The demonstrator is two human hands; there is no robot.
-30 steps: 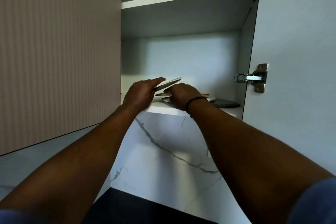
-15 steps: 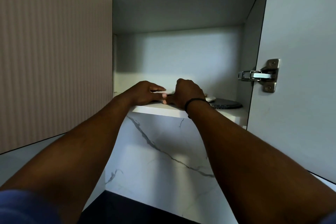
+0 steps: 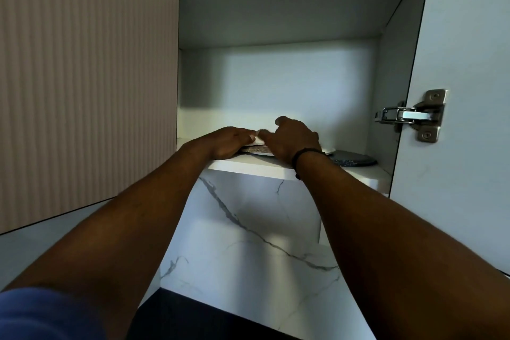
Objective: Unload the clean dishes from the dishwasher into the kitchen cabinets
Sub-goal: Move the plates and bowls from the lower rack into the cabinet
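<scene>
Because the plates point(image 3: 256, 149) are being settled on the shelf point(image 3: 248, 165), they are pressed by the flat left hand point(image 3: 229, 142); at 3 o'clock, the right hand point(image 3: 292, 141) is loosely curled, holding nothing visible.

Open wall cabinet, stack of flat speckled plates point(image 3: 256, 149) on white lower shelf point(image 3: 248, 166), left hand point(image 3: 229, 142) on stack's left, right hand point(image 3: 292, 139) on its right, dark round plate point(image 3: 353, 159) further right, metal hinge point(image 3: 411, 114) on open door at right.

We see a small stack of plates point(image 3: 258, 149) lying flat at the front edge of the lower cabinet shelf point(image 3: 248, 165), left of middle, speckled rim showing. A dark speckled plate point(image 3: 356, 160) lies flat toward the shelf's right end.
</scene>
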